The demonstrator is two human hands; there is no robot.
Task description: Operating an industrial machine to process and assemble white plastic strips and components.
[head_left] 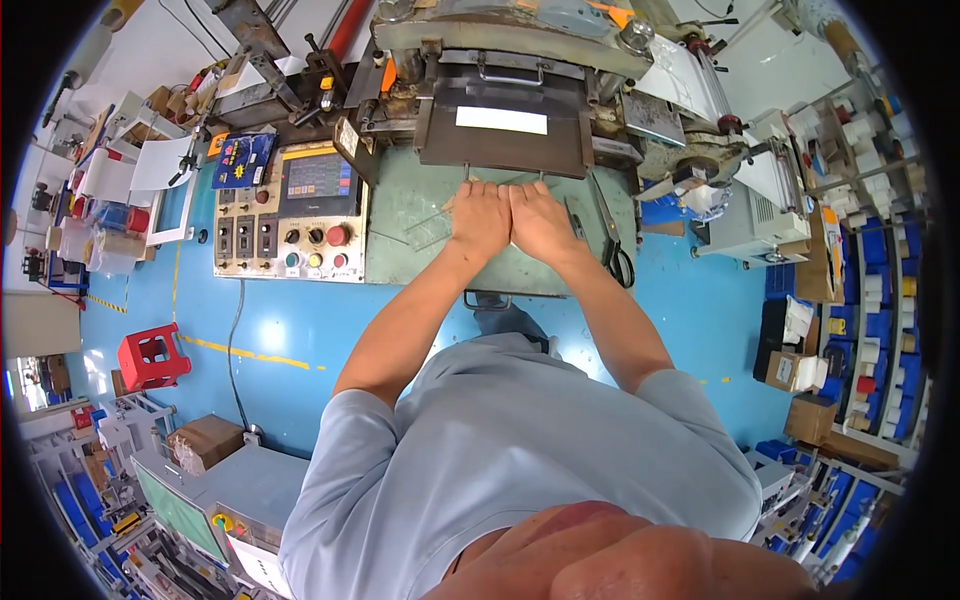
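Observation:
My left hand (pixel 482 215) and my right hand (pixel 540 218) lie side by side, thumbs together, at the front of a press machine. Their fingers are curled over the handle (pixel 466 173) of a dark metal plate (pixel 450 150). Only the handle's two end posts show; its bar is hidden under my fingers. A white rectangular sheet (pixel 500 120) lies on the plate. Below it is the green worktable (pixel 400 215). Black-handled scissors (pixel 618 262) rest to the right of my right hand, with a slim dark tool (pixel 575 218) between them.
To the left stands a control panel (pixel 320 190) with a screen, knobs and coloured buttons. The press's heavy upper block (pixel 520 45) is above the plate. A red stool (pixel 153 357) is on the blue floor at left. Shelves with blue bins (pixel 870 310) line the right side.

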